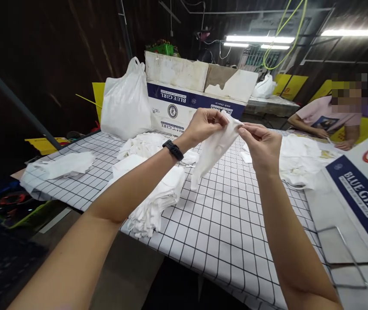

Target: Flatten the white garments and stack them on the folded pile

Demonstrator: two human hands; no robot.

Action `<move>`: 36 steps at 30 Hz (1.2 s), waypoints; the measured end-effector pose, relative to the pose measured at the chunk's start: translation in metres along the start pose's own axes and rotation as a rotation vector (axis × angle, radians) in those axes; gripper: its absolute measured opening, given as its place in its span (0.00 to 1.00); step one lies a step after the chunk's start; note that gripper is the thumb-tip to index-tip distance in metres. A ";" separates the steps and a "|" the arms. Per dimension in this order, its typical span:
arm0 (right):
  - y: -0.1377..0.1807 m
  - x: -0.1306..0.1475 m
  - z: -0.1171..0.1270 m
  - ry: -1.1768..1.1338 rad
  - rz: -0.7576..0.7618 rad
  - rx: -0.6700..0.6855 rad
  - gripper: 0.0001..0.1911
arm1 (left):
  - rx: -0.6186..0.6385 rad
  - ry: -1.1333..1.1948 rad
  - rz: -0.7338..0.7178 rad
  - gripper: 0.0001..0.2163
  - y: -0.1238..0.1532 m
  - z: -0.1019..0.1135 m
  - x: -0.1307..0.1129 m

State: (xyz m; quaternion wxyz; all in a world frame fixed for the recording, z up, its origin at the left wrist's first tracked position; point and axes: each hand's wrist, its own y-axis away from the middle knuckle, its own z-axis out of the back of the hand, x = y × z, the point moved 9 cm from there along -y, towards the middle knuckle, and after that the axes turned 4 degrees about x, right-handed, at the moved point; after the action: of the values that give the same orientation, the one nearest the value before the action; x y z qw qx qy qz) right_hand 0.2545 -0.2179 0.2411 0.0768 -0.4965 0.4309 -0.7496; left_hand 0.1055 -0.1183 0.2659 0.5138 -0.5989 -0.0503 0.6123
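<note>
Your left hand [205, 122] and right hand [263, 144] both pinch the top of the limp white piece [214, 148], which dangles between and below them above the counter [222, 232], so grip lightly and draw that edge evenly taut!

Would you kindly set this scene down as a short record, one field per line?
Left hand: pinching a thin white piece near its top
Right hand: pinching the same piece's top corner
Surface: white tablecloth with black grid lines
Beside left forearm: stack of white pieces
Right side: loose white pile
Behind: white plastic bag beside a printed carton
Co-worker: person in pink top, at right
</note>
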 end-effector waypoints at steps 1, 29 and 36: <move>0.006 0.007 0.011 0.016 0.003 -0.024 0.08 | 0.015 0.020 -0.009 0.05 0.001 -0.010 -0.010; 0.117 0.031 0.070 0.226 -0.187 0.218 0.29 | 0.086 -0.253 -0.089 0.13 0.062 -0.134 -0.073; 0.116 0.042 0.052 0.398 -0.119 0.264 0.32 | 0.074 -0.207 -0.073 0.13 0.076 -0.129 -0.066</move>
State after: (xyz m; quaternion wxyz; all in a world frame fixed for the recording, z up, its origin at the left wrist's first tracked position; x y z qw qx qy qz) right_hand 0.2393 -0.3419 0.1924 0.0104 -0.3489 0.3058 -0.8858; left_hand 0.1473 -0.2710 0.2233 0.5496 -0.5108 -0.1024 0.6531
